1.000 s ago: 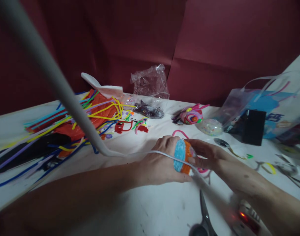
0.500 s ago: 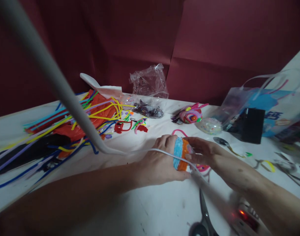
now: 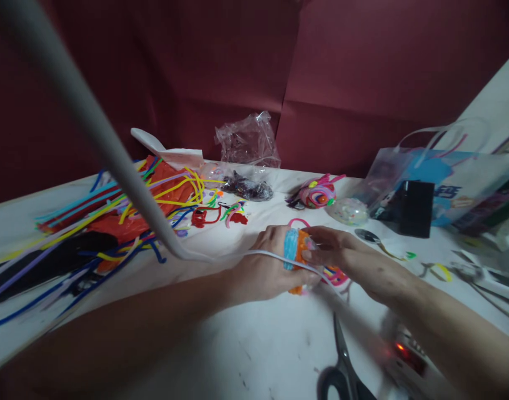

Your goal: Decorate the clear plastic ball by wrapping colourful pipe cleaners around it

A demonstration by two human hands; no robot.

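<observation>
Between my hands is a craft piece [image 3: 291, 249] with a fuzzy light-blue band beside an orange one. My left hand [image 3: 265, 266] is closed around its left side, its thumb below. From the right, the fingers of my right hand [image 3: 333, 247] close on the orange side, where a bit of clear plastic shows. Most of the far side of the piece is hidden by my fingers. A pink loop [image 3: 298, 223] sticks up just behind my hands. On the table under my right wrist lies a pink, multicoloured coil [image 3: 337, 276], partly covered.
Scissors [image 3: 342, 358] lie in front, near a power strip [image 3: 408, 353] with a red light. A white lamp stem [image 3: 125, 172] and thin cable cross the view. Pipe cleaners [image 3: 91, 216] pile up at left. A pink fish-like craft [image 3: 317, 193] and black box [image 3: 417, 208] stand behind.
The view has shifted slightly to the right. My left thumb has moved up on the craft piece, and an orange part now shows below it. Both hands stay on the piece.
</observation>
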